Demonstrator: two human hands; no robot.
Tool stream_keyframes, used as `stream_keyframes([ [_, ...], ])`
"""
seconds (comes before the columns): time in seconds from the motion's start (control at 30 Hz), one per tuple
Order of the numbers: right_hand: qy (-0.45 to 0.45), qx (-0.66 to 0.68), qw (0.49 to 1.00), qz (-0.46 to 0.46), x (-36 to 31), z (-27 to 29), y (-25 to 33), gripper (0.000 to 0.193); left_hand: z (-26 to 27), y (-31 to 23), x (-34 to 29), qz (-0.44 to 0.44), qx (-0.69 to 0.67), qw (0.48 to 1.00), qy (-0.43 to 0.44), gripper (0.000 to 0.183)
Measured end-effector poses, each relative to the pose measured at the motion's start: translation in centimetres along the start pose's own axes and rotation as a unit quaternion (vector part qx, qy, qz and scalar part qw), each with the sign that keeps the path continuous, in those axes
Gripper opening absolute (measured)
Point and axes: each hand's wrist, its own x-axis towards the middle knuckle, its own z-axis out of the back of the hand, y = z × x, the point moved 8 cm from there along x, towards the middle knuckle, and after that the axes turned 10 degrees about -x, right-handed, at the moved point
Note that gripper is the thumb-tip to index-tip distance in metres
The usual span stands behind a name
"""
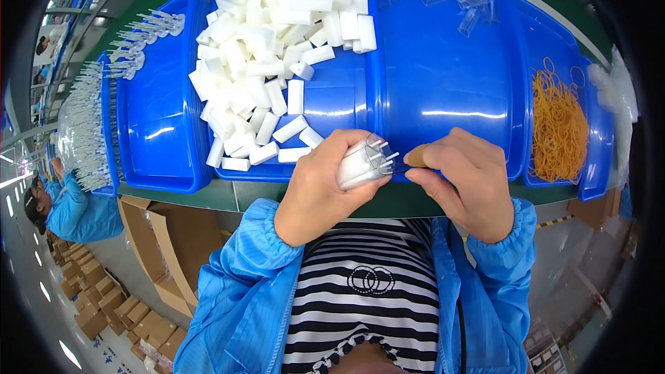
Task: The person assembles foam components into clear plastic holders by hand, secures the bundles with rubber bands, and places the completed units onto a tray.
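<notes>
The bundle (359,166) is sitting in the left hand (322,183), over the bins' near rims, with the green table (260,190) edge running below. A wide stretch of blue floor in the right-centre bin (450,97) is lying beyond the right hand (467,176); heaped white blocks (256,48) are crowding the room on the left. The bundle is showing a white body inside a clear sleeve, thin white stems projecting from one end. Its long axis is slanting up and rightward, the stems pointing right and slightly away from the person. The left fingers and thumb are clamping it; the right hand is reaching its stem end, thumb and forefinger near a thin dark strand (400,170), their grip unclear.
</notes>
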Motion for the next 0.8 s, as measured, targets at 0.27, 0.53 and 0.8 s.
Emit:
stream_keyframes([
  [0.27,-0.011,-0.113,0.992,0.052,0.4,-0.4,0.6,0.020,-0.3,0.3,-0.1,0.019,0.003,1.000,0.012,0.045],
  [0.53,-0.040,0.075,0.983,-0.165,-1.1,1.3,-3.2,0.019,-0.1,-0.2,0.3,-0.006,-0.065,0.995,0.073,0.054],
  [0.8,-0.041,0.077,0.993,-0.079,-1.1,0.5,-2.4,0.019,-1.3,1.3,-0.2,0.158,-0.316,0.933,0.070,0.064],
])
